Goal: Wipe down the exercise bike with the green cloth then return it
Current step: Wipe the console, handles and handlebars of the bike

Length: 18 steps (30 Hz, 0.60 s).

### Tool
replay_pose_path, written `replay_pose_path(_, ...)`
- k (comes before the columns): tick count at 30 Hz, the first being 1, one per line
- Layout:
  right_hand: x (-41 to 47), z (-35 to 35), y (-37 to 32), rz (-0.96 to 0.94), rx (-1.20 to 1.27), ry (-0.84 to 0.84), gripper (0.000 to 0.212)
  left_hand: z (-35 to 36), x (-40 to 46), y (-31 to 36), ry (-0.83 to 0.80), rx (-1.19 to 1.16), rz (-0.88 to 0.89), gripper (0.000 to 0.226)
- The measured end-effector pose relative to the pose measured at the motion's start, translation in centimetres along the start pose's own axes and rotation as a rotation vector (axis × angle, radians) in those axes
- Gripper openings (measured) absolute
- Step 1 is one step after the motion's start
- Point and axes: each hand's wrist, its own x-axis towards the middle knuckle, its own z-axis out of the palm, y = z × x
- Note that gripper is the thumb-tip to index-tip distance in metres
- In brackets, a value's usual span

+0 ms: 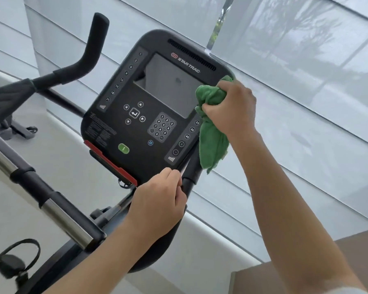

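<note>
The exercise bike's black console (136, 115) fills the middle of the head view, tilted, with a grey screen, a keypad and a green button. My right hand (229, 107) grips the bunched green cloth (210, 128) against the console's right edge; a loose tail of cloth hangs down beside it. My left hand (159, 200) is closed around the black handlebar (188, 183) just below the console's lower right corner. Another black handlebar (94, 45) rises at the upper left.
A chrome and black bar (51, 209) runs diagonally at lower left, with a pedal and strap (13, 264) below it. White window blinds (306, 81) lie behind the console. A brown surface (359, 247) sits at lower right. A second machine (9, 96) stands at far left.
</note>
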Motion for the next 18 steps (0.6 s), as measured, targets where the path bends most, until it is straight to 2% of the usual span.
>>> replay_pose_path(3,1.3,-2.0,1.5,-0.033,0.445,-0.301,0.014,0.1,0.1,-0.1,-0.009,-0.001,0.004,0.008)
replay_pose_path(4,1.5,-2.5,1.9,-0.021,0.560,-0.383,0.017,0.1,0.0,-0.1,-0.013,0.002,0.008,0.008)
replay_pose_path(6,1.6,-2.9,2.0,0.033,0.642,-0.409,0.026,0.1,0.1,-0.2,-0.010,-0.002,0.006,0.010)
replay_pose_path(8,0.8,-2.1,1.3,0.138,0.701,-0.314,0.022,0.0,0.0,-0.2,-0.005,-0.011,-0.002,0.011)
replay_pose_path(10,-0.3,-0.5,-0.1,0.263,0.616,-0.113,0.014,-0.1,-0.1,-0.2,0.001,-0.014,-0.009,0.012)
replay_pose_path(12,-1.3,1.1,-1.4,0.318,0.343,0.114,0.018,-0.2,-0.2,-0.2,0.000,-0.013,-0.016,0.012)
replay_pose_path(13,-1.6,1.4,-1.9,0.315,0.227,0.164,0.019,-0.2,-0.3,-0.2,0.001,-0.010,-0.017,0.012)
replay_pose_path(15,-1.3,1.1,-2.4,0.300,0.097,0.103,0.018,-0.2,-0.3,-0.1,0.001,-0.003,-0.020,0.011)
replay_pose_path(18,1.0,-1.3,-1.9,0.211,-0.076,-0.159,0.019,-0.3,-0.2,0.0,-0.001,0.008,-0.010,0.013)
